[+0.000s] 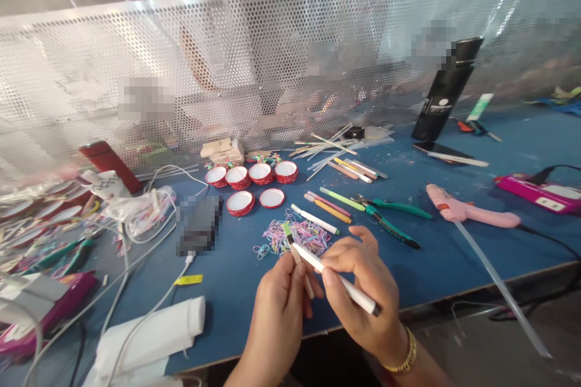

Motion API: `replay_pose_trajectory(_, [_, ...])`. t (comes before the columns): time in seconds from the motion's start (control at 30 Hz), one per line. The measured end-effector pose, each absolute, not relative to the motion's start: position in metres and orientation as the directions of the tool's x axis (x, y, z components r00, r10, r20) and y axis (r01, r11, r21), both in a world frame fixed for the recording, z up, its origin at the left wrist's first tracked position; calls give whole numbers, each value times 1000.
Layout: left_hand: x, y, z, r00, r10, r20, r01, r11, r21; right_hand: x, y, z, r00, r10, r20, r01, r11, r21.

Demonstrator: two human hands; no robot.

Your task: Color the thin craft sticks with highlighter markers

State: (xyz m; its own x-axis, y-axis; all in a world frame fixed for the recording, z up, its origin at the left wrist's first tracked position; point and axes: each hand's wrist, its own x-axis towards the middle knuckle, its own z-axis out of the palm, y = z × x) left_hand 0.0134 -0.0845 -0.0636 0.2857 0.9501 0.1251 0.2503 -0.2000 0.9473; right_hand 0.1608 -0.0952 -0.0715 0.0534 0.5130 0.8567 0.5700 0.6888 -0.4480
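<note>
Bright glare streaks the mesh [272, 66] along the back edge of the worktop [431, 260]. Toward its left edge, everything blurs; some patches are pixelated.

Left hand [276, 311] pinches a green-tipped stick [297, 257] — right hand [374, 278], a white marker [356, 294].

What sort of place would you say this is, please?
Probably a craft workshop: a pink glue gun, green-handled pliers and a pile of colourful loop bands lie on a blue worktable.
</note>
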Motion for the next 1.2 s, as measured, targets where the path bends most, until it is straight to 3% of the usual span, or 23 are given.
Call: replay_pose_trajectory(1.2, [13,-84,-66,294,945,141,223,-211,952,161,-96,-75,81,490,868,580,685,-441])
